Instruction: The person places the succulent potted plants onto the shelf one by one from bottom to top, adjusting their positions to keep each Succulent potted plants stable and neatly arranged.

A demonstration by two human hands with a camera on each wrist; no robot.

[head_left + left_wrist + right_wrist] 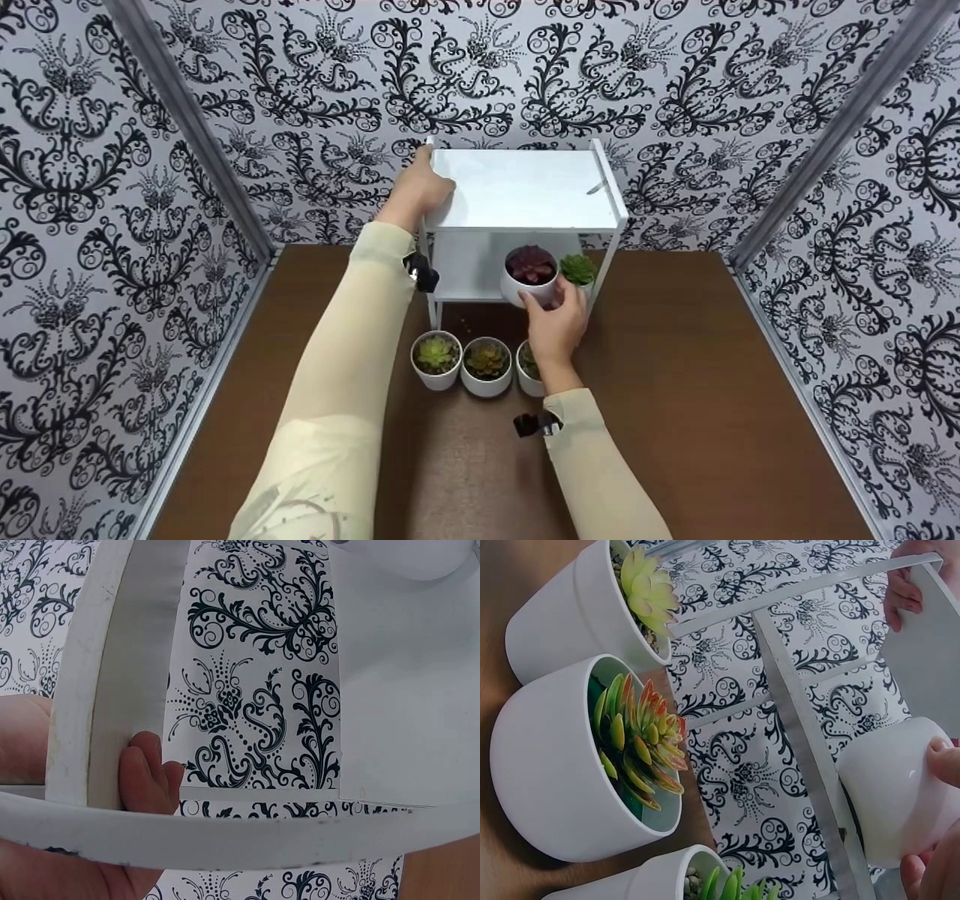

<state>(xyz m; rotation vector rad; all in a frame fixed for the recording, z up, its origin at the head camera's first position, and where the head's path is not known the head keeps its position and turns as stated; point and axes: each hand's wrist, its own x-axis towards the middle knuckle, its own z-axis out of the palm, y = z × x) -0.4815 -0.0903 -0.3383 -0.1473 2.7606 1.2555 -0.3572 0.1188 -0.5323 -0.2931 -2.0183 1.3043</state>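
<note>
A white two-tier shelf (517,187) stands at the back of the table. My left hand (424,187) grips its top board at the left end; in the left wrist view, the fingertips (146,776) curl round under the board. In my right hand (559,322), a white pot (514,289) with a dark red succulent (531,264) is held between thumb and fingers, at the front of the lower tier. The right wrist view shows this pot (892,787) close over the board's edge. Right of it, a pot with a green succulent (577,268) sits on that tier, partly hidden.
Three white pots stand in a row on the brown table (697,390) before the shelf: one with a light green succulent (436,352), one with a reddish-green succulent (486,361), and a third pot (529,384) partly behind my right hand. Patterned walls (480,75) enclose the table.
</note>
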